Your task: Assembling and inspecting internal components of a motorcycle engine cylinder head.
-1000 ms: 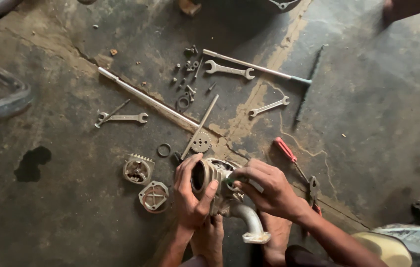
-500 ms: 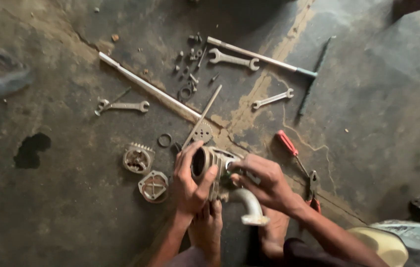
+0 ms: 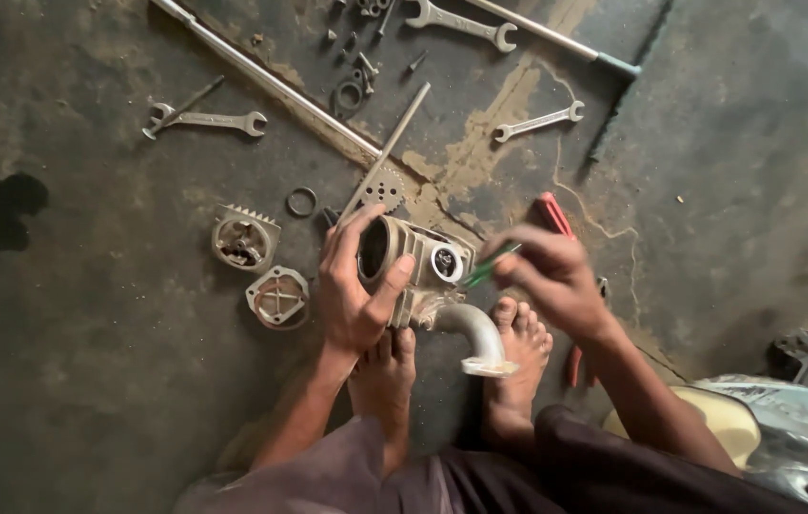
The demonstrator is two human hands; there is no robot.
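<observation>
Left hand [image 3: 354, 290] clamped round the engine cylinder [image 3: 409, 262] to steady it on the floor [image 3: 90, 400] between bare feet, right hand [image 3: 547, 276] pinching a green-handled screwdriver [image 3: 488, 268] at its port.

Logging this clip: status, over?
Left hand grips engine cylinder. Right hand holds green-handled tool at its port. Wrenches lie apart.

The right hand [image 3: 551, 276] has drawn back to the right, off the engine part [image 3: 413, 266], and now pinches a thin green tool [image 3: 488, 267] whose tip points at the part's round opening.
</observation>
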